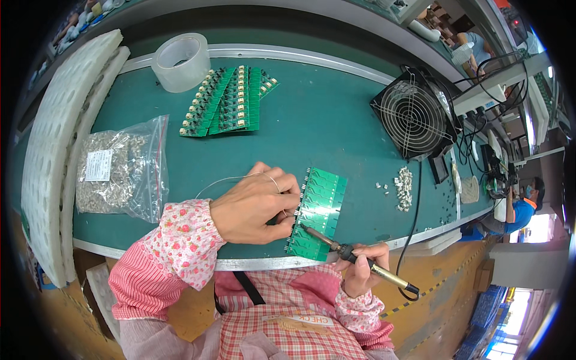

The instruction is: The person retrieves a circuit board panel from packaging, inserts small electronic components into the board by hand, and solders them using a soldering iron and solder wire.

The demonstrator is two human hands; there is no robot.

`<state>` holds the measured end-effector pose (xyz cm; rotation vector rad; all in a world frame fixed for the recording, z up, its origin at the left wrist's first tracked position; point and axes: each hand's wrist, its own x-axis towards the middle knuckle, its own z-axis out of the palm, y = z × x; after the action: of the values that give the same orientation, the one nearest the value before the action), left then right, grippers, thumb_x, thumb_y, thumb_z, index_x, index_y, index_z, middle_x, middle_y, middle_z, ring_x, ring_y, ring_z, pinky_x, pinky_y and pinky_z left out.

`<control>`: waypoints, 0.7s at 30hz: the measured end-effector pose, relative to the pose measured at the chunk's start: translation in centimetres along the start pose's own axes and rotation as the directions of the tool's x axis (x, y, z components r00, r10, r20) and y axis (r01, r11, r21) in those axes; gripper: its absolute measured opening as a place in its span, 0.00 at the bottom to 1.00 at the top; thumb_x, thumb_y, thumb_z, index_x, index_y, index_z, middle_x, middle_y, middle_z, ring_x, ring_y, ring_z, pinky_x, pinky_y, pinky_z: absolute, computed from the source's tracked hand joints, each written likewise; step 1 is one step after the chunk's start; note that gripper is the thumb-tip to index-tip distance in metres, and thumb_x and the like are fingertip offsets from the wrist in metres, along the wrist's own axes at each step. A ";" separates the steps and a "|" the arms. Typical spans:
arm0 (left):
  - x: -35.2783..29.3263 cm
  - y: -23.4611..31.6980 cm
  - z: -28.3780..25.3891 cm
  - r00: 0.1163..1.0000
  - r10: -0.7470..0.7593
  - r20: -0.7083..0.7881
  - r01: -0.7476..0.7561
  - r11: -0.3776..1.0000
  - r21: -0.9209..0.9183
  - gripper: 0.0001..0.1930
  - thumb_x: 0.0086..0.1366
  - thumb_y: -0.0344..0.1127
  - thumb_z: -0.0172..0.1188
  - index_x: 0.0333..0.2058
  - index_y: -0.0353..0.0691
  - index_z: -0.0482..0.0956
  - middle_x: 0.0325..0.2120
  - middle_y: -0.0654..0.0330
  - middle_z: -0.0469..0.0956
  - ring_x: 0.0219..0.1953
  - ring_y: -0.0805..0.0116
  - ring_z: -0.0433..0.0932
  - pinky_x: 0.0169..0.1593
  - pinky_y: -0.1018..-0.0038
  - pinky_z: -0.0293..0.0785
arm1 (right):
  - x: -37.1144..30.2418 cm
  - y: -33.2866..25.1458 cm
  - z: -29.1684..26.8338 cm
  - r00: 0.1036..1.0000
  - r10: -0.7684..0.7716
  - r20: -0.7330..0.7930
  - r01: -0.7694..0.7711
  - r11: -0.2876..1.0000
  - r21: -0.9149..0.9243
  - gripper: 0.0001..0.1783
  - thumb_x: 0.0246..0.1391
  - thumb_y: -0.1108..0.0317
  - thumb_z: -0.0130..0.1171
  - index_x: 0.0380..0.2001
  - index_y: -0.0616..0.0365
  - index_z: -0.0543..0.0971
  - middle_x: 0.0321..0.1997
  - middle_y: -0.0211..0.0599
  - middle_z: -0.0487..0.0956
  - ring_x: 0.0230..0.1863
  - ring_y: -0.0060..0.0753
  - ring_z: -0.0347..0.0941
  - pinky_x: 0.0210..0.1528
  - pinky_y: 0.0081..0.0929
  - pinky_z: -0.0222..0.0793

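Note:
A green circuit board panel [323, 201] lies on the bench in front of me, with a row of pins along its left edge. My right hand [363, 267] is closed round a soldering iron [345, 252], whose tip meets the board's lower left part. At the board's left edge my left hand [258, 207] is curled, its fingertips close to the pins. A thin solder wire [225, 179] runs over its fingers and into its grip; the wire's end is hidden.
Stacked boards with white connectors [225, 102] and a tape roll [181, 62] lie at the back. Left are a bag of small parts [123, 174] and white foam trays [66, 150]. Right are a fan [414, 114], loose white connectors [403, 189] and the iron's black cable [414, 222].

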<state>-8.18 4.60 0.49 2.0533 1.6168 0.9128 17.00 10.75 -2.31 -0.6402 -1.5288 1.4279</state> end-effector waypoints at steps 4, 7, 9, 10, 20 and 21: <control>0.0 0.1 0.2 1.000 0.005 0.003 -0.005 1.000 -0.006 0.05 0.48 0.31 0.59 0.23 0.41 0.71 0.31 0.64 0.69 0.36 0.65 0.68 0.42 0.68 0.59 | 0.0 0.1 0.0 1.000 -0.002 0.006 0.002 1.000 -0.017 0.06 0.54 0.73 0.51 0.30 0.64 0.66 0.20 0.42 0.72 0.15 0.29 0.72 0.16 0.21 0.69; 0.0 0.1 0.3 1.000 -0.001 0.011 0.001 1.000 -0.001 0.05 0.48 0.31 0.60 0.23 0.41 0.72 0.32 0.64 0.70 0.37 0.65 0.68 0.42 0.68 0.59 | 0.0 0.1 0.0 1.000 0.003 0.019 -0.002 1.000 -0.021 0.07 0.54 0.73 0.52 0.30 0.65 0.66 0.20 0.43 0.73 0.15 0.29 0.73 0.17 0.22 0.70; 0.0 0.2 0.3 1.000 0.004 0.007 -0.004 1.000 0.009 0.05 0.48 0.31 0.60 0.24 0.41 0.72 0.32 0.64 0.70 0.37 0.65 0.68 0.42 0.68 0.59 | 0.1 0.0 0.1 1.000 -0.004 0.024 0.005 0.999 -0.039 0.07 0.54 0.73 0.52 0.30 0.65 0.66 0.21 0.44 0.73 0.16 0.29 0.74 0.18 0.22 0.71; 0.0 0.2 0.4 1.000 0.009 0.003 -0.009 1.000 0.019 0.05 0.49 0.31 0.60 0.24 0.41 0.72 0.32 0.64 0.70 0.37 0.65 0.68 0.43 0.68 0.59 | 0.1 -0.1 0.1 1.000 -0.010 0.028 0.012 0.998 -0.057 0.07 0.54 0.73 0.52 0.30 0.66 0.66 0.21 0.45 0.74 0.16 0.30 0.74 0.18 0.23 0.71; -0.1 0.2 0.4 1.000 0.007 0.010 -0.008 0.999 0.035 0.05 0.49 0.30 0.61 0.24 0.40 0.72 0.33 0.64 0.69 0.38 0.65 0.68 0.42 0.68 0.59 | 0.1 -0.1 -0.1 0.999 0.000 0.053 0.005 0.997 -0.083 0.08 0.53 0.73 0.53 0.30 0.66 0.66 0.19 0.45 0.74 0.17 0.30 0.75 0.20 0.23 0.72; 0.0 0.2 0.4 1.000 0.001 0.014 -0.001 0.999 0.033 0.05 0.49 0.30 0.61 0.24 0.40 0.73 0.33 0.64 0.69 0.38 0.65 0.68 0.43 0.68 0.59 | 0.1 -0.1 -0.1 0.998 -0.002 0.057 0.007 0.997 -0.081 0.07 0.53 0.74 0.53 0.30 0.66 0.66 0.19 0.46 0.75 0.17 0.30 0.75 0.20 0.23 0.72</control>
<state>-7.80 4.55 0.33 2.0779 1.6337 0.8758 17.04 10.85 -2.15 -0.6492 -1.6391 1.3969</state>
